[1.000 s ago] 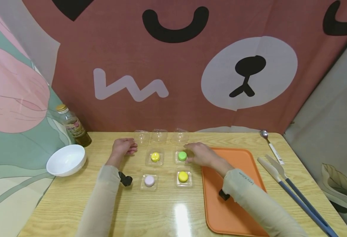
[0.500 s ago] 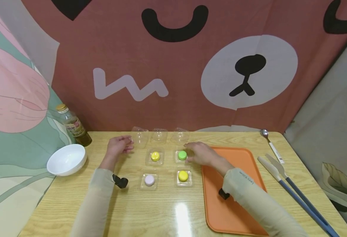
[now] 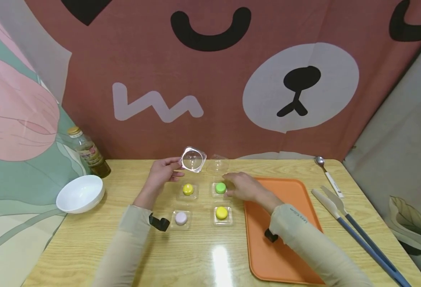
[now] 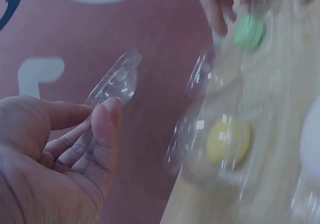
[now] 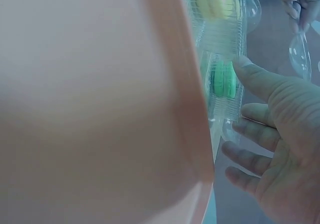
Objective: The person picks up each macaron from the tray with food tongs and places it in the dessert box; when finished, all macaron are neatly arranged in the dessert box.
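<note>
My left hand (image 3: 163, 173) pinches a clear plastic domed lid (image 3: 193, 159) by its edge, raised and tilted above the back of the table. In the left wrist view the lid (image 4: 117, 81) sits between thumb and fingers. Below it lies a yellow macaron (image 3: 188, 189) in a clear base. Nearer me are a lilac macaron (image 3: 181, 218) and another yellow macaron (image 3: 221, 213), also in clear bases. My right hand (image 3: 244, 186) is beside the green macaron (image 3: 220, 187), fingers loosely extended and holding nothing; contact with its base cannot be told.
Another clear lid (image 3: 218, 162) stands behind the green macaron. An orange tray (image 3: 282, 255) lies under my right forearm. To the right are a spoon (image 3: 329, 175) and tongs (image 3: 361, 235). A white bowl (image 3: 80, 194) and a bottle (image 3: 89, 153) stand at the left.
My left hand first drew left beside the leftmost lid, then moved right with that lid, now lifted and turned. My right hand has stayed beside the green macaron.
</note>
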The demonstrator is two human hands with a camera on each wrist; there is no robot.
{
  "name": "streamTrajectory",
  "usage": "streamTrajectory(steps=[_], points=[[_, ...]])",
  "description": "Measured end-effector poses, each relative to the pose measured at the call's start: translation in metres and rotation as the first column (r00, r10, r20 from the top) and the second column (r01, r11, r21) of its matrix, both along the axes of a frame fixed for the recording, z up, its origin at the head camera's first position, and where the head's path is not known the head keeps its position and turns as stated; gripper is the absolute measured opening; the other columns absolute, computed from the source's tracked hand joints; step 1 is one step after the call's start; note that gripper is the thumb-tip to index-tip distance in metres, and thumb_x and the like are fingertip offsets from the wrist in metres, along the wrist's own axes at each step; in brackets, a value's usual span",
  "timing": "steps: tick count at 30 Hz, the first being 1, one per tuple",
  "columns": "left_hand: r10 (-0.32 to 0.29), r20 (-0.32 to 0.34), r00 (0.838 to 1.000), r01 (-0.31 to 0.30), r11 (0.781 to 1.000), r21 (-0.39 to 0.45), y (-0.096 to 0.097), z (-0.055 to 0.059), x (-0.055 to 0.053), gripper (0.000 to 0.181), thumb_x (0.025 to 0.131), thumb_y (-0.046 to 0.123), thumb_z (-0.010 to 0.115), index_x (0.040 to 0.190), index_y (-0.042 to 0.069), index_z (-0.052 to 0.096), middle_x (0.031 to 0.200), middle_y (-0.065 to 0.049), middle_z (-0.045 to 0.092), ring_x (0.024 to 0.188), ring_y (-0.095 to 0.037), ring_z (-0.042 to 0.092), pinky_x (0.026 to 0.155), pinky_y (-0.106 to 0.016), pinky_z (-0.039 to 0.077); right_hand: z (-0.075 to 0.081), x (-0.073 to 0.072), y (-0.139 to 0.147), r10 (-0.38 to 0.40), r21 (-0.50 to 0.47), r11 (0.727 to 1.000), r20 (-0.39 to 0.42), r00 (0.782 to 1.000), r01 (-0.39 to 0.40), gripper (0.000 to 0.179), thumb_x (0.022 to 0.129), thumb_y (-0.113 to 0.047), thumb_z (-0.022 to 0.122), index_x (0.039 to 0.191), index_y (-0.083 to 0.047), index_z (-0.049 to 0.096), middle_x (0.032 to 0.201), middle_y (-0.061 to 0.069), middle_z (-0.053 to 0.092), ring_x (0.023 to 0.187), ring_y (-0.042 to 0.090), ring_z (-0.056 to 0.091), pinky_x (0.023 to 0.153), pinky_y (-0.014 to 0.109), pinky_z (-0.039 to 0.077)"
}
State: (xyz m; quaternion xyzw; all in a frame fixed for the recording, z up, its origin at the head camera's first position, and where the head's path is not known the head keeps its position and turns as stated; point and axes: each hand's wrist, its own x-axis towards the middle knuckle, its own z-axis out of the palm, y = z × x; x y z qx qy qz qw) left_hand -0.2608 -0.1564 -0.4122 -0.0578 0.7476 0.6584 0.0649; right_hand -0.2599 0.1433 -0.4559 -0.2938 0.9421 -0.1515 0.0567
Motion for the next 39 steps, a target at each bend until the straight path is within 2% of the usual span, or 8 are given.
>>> streamTrajectory(steps=[7,12,20,24,29,34,37,39], points=[[-0.049,-0.008,0.999,0.049,0.998,0.026,0.028,0.003,0.003,0.035,0.1,0.014,0.062,0.133,0.003,0.065,0.109,-0.017,0.074,0.067,-0.008,0.072,0.058,-0.021,0.059,0.001,0.0,0.001,0.01,-0.026,1.0,-0.009,1.0,-0.011,0.071,0.089,-0.038,0.078,0.145,-0.003,0.054,0.145,0.015,0.059,0.134,0.035,0.056,0.116,0.049,0.043],[-0.071,-0.013,0.997,0.071,0.997,0.028,0.041,0.002,0.005,0.033,0.1,0.013,0.062,0.131,0.003,0.067,0.11,-0.02,0.073,0.066,-0.008,0.072,0.058,-0.022,0.059,0.01,0.0,0.002,0.003,-0.165,0.986,-0.031,1.0,-0.008,0.063,0.096,-0.043,0.068,0.144,-0.004,0.055,0.145,0.013,0.06,0.135,0.034,0.056,0.115,0.051,0.044],[-0.112,-0.033,0.993,0.113,0.993,0.029,0.053,-0.003,0.007,0.034,0.098,0.013,0.065,0.131,0.006,0.068,0.114,-0.022,0.074,0.068,-0.01,0.073,0.061,-0.025,0.06,0.021,0.0,0.0,-0.125,-0.436,0.889,0.061,0.99,0.139,0.045,0.104,-0.044,0.054,0.133,-0.012,0.068,0.132,0.005,0.07,0.122,0.027,0.066,0.102,0.05,0.054],[-0.165,-0.061,0.984,0.167,0.986,0.027,0.057,-0.004,0.011,0.034,0.097,0.012,0.063,0.131,0.01,0.069,0.113,-0.019,0.075,0.072,-0.012,0.074,0.065,-0.028,0.062,0.024,0.001,0.0,-0.174,-0.509,0.836,0.106,0.979,0.204,0.037,0.104,-0.039,0.057,0.125,-0.013,0.074,0.121,0.004,0.075,0.113,0.025,0.07,0.097,0.048,0.057],[-0.196,-0.076,0.978,0.198,0.98,0.019,0.062,-0.003,0.014,0.034,0.096,0.011,0.063,0.129,0.012,0.07,0.113,-0.015,0.076,0.073,-0.012,0.074,0.067,-0.031,0.063,0.026,0.002,-0.001,-0.212,-0.545,0.802,0.125,0.969,0.245,0.034,0.103,-0.038,0.058,0.119,-0.015,0.077,0.108,0.001,0.079,0.107,0.023,0.073,0.093,0.046,0.059],[-0.216,-0.076,0.973,0.217,0.976,0.002,0.064,-0.005,0.014,0.033,0.097,0.013,0.065,0.129,0.011,0.07,0.117,-0.017,0.075,0.081,-0.019,0.076,0.075,-0.04,0.064,0.027,0.002,-0.002,-0.27,-0.574,0.775,0.08,0.96,0.265,0.027,0.101,-0.029,0.06,0.112,-0.015,0.08,0.099,0.0,0.08,0.097,0.02,0.075,0.073,0.033,0.058],[-0.263,-0.072,0.962,0.261,0.965,-0.03,0.065,-0.006,0.015,0.038,0.097,0.018,0.068,0.134,0.009,0.067,0.123,-0.019,0.072,0.095,-0.03,0.075,0.08,-0.042,0.064,0.027,0.0,-0.002,-0.296,-0.59,0.771,0.002,0.955,0.24,0.024,0.1,-0.024,0.062,0.108,-0.012,0.081,0.093,0.002,0.081,0.08,0.016,0.074,0.052,0.024,0.045],[-0.294,-0.077,0.953,0.289,0.955,-0.064,0.067,-0.006,0.015,0.045,0.098,0.025,0.068,0.139,0.009,0.063,0.126,-0.02,0.071,0.106,-0.035,0.072,0.083,-0.04,0.063,0.027,0.0,-0.002,-0.307,-0.587,0.784,-0.083,0.948,0.202,0.023,0.1,-0.022,0.064,0.108,-0.009,0.081,0.092,0.004,0.081,0.064,0.012,0.067,0.045,0.021,0.035]])
